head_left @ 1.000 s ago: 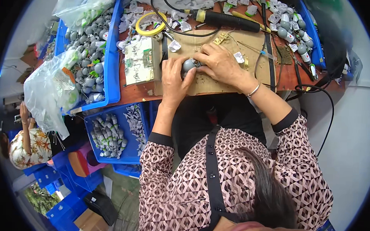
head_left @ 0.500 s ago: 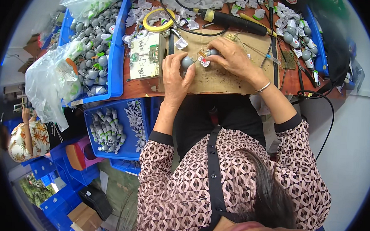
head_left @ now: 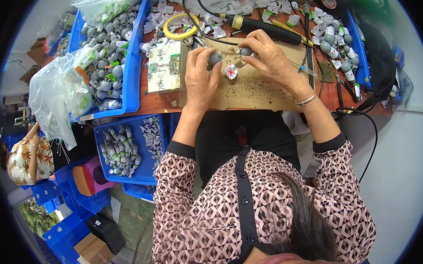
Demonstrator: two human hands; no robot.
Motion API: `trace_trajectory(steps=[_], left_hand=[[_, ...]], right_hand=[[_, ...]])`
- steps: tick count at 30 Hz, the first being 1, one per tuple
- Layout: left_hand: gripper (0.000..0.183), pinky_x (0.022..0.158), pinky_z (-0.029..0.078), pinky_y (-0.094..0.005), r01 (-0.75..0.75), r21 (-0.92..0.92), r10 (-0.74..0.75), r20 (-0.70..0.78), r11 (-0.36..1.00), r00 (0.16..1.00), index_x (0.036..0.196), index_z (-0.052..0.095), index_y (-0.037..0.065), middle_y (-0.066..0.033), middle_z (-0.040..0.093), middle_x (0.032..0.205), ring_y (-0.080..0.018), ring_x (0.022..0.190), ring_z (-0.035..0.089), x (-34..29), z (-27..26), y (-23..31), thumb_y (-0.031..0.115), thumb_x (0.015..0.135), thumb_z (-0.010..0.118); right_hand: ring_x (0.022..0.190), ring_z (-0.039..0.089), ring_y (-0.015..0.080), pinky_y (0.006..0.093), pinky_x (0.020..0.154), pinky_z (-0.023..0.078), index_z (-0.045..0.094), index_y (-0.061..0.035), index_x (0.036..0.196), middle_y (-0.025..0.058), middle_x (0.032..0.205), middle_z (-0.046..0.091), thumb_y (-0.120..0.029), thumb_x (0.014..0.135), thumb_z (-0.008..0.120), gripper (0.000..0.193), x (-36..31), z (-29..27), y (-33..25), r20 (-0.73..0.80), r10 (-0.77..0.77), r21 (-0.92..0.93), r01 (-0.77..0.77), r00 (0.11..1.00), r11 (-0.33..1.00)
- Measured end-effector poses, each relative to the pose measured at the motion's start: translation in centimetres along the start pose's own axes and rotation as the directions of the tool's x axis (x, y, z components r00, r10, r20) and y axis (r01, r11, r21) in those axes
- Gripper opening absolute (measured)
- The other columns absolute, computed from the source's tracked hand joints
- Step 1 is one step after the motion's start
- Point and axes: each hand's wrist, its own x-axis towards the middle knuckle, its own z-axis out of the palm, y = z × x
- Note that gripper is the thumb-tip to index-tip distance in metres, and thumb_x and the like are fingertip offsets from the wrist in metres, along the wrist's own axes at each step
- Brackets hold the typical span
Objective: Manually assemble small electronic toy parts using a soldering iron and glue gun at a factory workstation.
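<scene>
My left hand [head_left: 200, 78] is closed on a rounded grey knob-like part [head_left: 214, 58], gripped between thumb and fingers above the left side of the cardboard mat. A second small grey rounded piece [head_left: 246, 51] sits in the pinch of my right hand [head_left: 272, 62], with a thin strip or wire by the fingertips that is too small to make out. Between the two hands, a clear-white plastic piece with a red centre [head_left: 231, 72] lies on the brown cardboard mat [head_left: 250, 94], touched by neither hand.
Left of the mat stands a box with a circuit board [head_left: 166, 67]; behind it is a yellow tape roll [head_left: 180, 26]. A black-handled tool [head_left: 266, 29] with a cable crosses the back. Blue bins [head_left: 134, 78] of grey parts flank the table. Pliers [head_left: 346, 85] lie right.
Both hands have shifted slightly farther up the mat, each with its grey part. The red-centred white piece, earlier at the right fingertips, now lies apart from them on the cardboard.
</scene>
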Motion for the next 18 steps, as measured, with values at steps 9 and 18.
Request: trace_trajectory(steps=[9,18], left_hand=[[0.032,0.078,0.048,-0.0346,0.085,-0.064,-0.085,0.009,0.994,0.996,0.115,0.053,0.001,-0.0141,0.057,0.106,-0.0258,0.092,0.058,1.1,0.7,2.4,0.011,0.086,0.064],[0.031,0.056,0.044,-0.02,0.596,-0.669,-0.616,0.255,0.444,0.746,0.123,0.047,0.002,-0.0055,0.059,0.098,-0.008,0.067,0.057,-2.5,-1.4,0.5,0.017,0.096,0.053]], right_hand=[[0.083,0.058,0.014,0.0271,0.073,0.049,0.055,-0.0019,0.11,0.0062,0.097,0.056,-0.013,0.086,0.064,0.028,0.6,-0.2,-1.3,-0.042,0.316,0.217,-0.3,0.948,0.929],[0.097,0.062,0.0182,0.0292,0.086,0.049,0.055,0.0003,0.115,0.0099,0.104,0.063,-0.009,0.09,0.052,0.026,-1.5,1.9,-5.4,0.224,0.276,0.529,-0.354,0.935,0.771]])
